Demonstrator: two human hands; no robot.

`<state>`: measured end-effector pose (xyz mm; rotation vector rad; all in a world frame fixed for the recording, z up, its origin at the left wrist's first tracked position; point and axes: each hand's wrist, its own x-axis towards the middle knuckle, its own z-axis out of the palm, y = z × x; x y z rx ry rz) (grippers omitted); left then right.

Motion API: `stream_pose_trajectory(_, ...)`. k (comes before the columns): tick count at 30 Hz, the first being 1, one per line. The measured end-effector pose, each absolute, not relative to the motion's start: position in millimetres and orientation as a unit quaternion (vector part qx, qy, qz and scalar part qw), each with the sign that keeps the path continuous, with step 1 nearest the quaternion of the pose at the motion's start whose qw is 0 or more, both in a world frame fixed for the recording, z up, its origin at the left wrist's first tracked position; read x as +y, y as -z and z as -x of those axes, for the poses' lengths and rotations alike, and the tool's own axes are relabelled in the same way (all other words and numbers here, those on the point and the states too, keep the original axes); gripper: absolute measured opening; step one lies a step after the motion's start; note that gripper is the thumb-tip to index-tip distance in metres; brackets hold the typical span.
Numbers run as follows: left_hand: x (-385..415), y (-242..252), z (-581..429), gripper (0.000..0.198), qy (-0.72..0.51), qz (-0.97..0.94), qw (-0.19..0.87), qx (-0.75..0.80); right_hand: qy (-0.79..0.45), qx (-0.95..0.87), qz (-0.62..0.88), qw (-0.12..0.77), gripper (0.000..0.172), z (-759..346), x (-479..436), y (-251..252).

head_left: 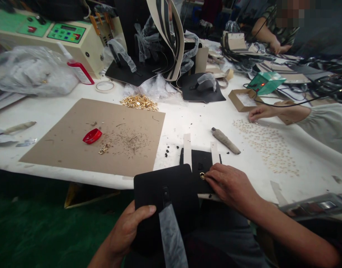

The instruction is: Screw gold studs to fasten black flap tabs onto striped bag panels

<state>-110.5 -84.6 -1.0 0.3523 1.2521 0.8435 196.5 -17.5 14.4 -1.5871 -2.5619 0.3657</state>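
Black panel [171, 190] half on counter [187, 123] edge, half over lap. Left hand [129, 227] grip clamped on its lower corner. Right hand [229, 184] grip pinches gold fitting [202, 175] against it. Risks: tiny fitting likely to slip and drop off edge; unsupported panel may shift and misalign it.

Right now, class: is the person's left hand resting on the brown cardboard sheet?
No, the left hand grips a black panel, clear of the cardboard sheet.

A white table [193, 119] spans the evenly lit view, with a green floor [34, 230] below its near edge and a cream machine [86, 52] at its far left.
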Motion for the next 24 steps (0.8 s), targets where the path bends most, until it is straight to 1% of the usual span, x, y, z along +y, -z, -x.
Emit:
stream_pose_trajectory(2, -83, 2, 110, 0.034, -0.38, -0.157, 0.714, 0.566, -0.159, -0.826, 0.537, 0.063, 0.019, -196, -16, -15)
stream_pose_trajectory(5, -81, 3, 110, 0.034, -0.382, -0.164, 0.715, 0.562, -0.226, -0.778, 0.577, 0.102, 0.015, -195, -12, -16)
stream_pose_trajectory(10, -79, 6, 111, 0.035, -0.373, -0.165, 0.723, 0.557, -0.298, -0.726, 0.604, 0.142, 0.015, -195, -7, -19)
stream_pose_trajectory(14, -78, 9, 112, 0.037, -0.367, -0.168, 0.723, 0.56, -0.303, -0.707, 0.623, 0.142, 0.012, -194, -6, -19)
stream_pose_trajectory(24, -75, 11, 111, 0.038, -0.349, -0.164, 0.728, 0.566, -0.302, -0.711, 0.622, 0.131, 0.014, -194, 0, -18)
